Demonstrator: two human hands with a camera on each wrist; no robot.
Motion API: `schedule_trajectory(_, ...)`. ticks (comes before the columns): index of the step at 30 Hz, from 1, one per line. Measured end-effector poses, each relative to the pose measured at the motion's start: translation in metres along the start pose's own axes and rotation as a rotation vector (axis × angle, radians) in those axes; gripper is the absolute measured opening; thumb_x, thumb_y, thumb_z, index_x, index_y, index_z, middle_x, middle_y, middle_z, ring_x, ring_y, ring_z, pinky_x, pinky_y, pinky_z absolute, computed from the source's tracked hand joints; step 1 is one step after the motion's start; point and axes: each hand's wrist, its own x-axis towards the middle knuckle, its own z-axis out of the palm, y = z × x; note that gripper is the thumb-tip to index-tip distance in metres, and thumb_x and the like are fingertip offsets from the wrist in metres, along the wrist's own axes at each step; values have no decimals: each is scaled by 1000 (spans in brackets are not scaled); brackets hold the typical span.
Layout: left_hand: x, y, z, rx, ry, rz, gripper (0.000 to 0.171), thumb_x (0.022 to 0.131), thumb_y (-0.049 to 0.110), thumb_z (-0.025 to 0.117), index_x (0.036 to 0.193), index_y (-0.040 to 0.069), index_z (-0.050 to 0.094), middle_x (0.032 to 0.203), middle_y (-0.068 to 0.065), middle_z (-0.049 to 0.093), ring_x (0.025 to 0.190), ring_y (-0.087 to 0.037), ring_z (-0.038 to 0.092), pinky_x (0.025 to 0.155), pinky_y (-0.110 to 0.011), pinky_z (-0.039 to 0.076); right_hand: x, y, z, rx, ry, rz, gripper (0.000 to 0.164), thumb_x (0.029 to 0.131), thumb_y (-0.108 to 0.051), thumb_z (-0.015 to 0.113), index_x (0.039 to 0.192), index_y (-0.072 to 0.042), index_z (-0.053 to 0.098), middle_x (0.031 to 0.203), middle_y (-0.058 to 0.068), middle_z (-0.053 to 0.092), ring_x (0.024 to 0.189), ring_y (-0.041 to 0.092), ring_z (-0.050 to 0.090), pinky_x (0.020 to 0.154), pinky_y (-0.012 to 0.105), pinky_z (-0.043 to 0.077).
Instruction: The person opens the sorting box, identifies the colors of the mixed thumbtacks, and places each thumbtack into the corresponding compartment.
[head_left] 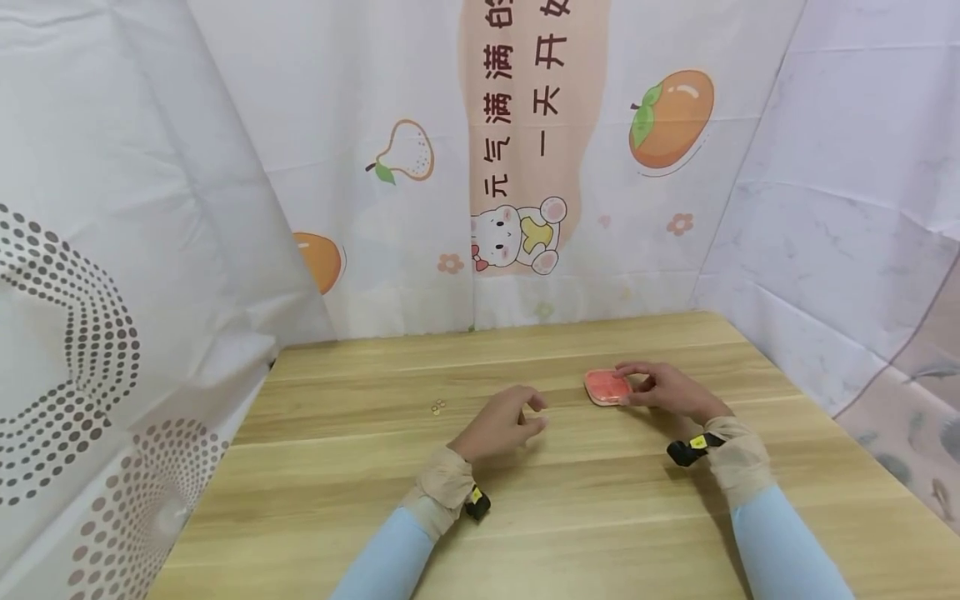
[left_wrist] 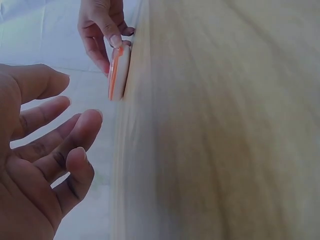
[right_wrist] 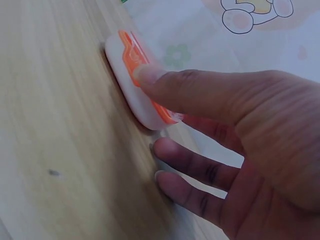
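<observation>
A small flat case [head_left: 606, 387] with rounded corners lies on the wooden table, right of the middle. Its lid is orange-red and see-through, over a white base, as the right wrist view shows on the case [right_wrist: 122, 75]. My right hand [head_left: 669, 392] pinches it from the right side, thumb on the orange rim near the front edge; the index fingertip is hidden in the right wrist view. Well to the left of the case hovers my left hand [head_left: 501, 423], fingers loosely bent and nothing between them. Several tiny ring-like pieces [head_left: 438, 407] lie left of that hand.
The wooden table [head_left: 337, 483] meets a printed white curtain [head_left: 397, 283] at its back edge. More hanging cloth [head_left: 810, 250] closes off the right side, and a dotted curtain [head_left: 97, 333] the left. Both wrists carry a black strapped-on camera.
</observation>
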Motion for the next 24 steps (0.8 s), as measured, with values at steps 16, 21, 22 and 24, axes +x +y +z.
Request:
schedule_trajectory(16, -9, -1, -6, 107, 21, 0, 30, 95, 22, 63, 119, 5, 62, 116, -7, 64, 97, -16, 60, 75, -20, 46, 2, -23, 26, -60, -17, -59, 61, 77, -41, 80, 129, -16, 59, 97, 10, 55, 69, 19, 46, 63, 29, 42)
schedule_trajectory(21, -8, -4, -8, 122, -10, -19, 35, 94, 23, 65, 124, 4, 60, 120, -7, 62, 102, -15, 58, 80, -20, 46, 8, -41, 34, -70, -72, -135, 68, 75, -40, 82, 133, -14, 56, 113, 9, 54, 77, 26, 49, 66, 30, 43)
schedule_trajectory(22, -8, -5, -9, 123, -18, -24, 37, 94, 24, 65, 125, 5, 59, 121, -7, 61, 104, -15, 58, 82, -20, 45, 10, -45, 36, -65, -91, -144, 69, 75, -39, 82, 134, -13, 55, 113, 10, 54, 77, 27, 50, 66, 30, 44)
schedule_trajectory(24, -8, -6, -12, 133, -34, -31, 41, 92, 24, 67, 127, 5, 58, 122, -6, 60, 107, -16, 58, 86, -21, 44, 14, -53, 41, -63, -129, -148, 73, 75, -40, 82, 136, -13, 53, 110, 9, 53, 77, 25, 50, 66, 29, 44)
